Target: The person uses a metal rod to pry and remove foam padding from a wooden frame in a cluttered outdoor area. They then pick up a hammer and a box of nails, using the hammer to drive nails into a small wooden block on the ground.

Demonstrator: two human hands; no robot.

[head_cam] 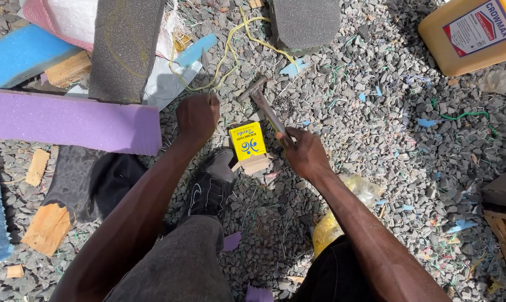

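Right hand [304, 152] closed around hammer [265, 106] at frame centre; left hand [197, 114] fisted, contents unclear, beside yellow box [247, 140].

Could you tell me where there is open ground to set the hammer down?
Open gravel lies right of the hammer, below the orange jug. Left is crowded: purple foam, grey foam block, yellow box.
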